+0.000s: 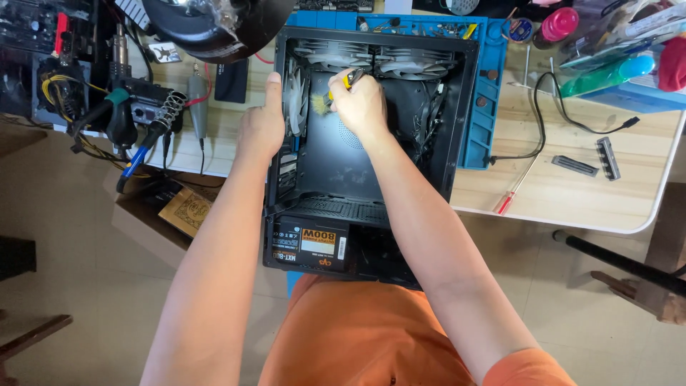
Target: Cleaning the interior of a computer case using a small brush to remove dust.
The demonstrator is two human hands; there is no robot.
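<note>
I see my left hand (261,125) gripping the left wall of the open black computer case (457,93), fingers wrapped over its edge and the thumb pointing far. My right hand (361,104) is inside the case, fingers closed around a small brush with a yellow and black handle (349,78); its pale bristles touch the pale fan (295,96) on the left inner wall. Two more fans (379,56) sit along the far wall of the case, just beyond my knuckles. The case lies on its side at the near edge of the wooden table (572,193), partly overhanging toward my orange shirt (371,336).

A black power supply (311,243) sits in the near end of the case, carrying a rectangular label that is part white, part orange. Under the case, a blue work mat (486,107) holds small screws and parts in its tray slots. To the right lie a black cable (543,107), a red-handled screwdriver (509,200) and two dark slotted strips (589,161). Far right are a green bottle (607,75) and a pink one (559,25). To the left stands a soldering station (139,107) with tangled leads, and below it on the floor a brown cardboard box (187,209) with a dark printed pattern.
</note>
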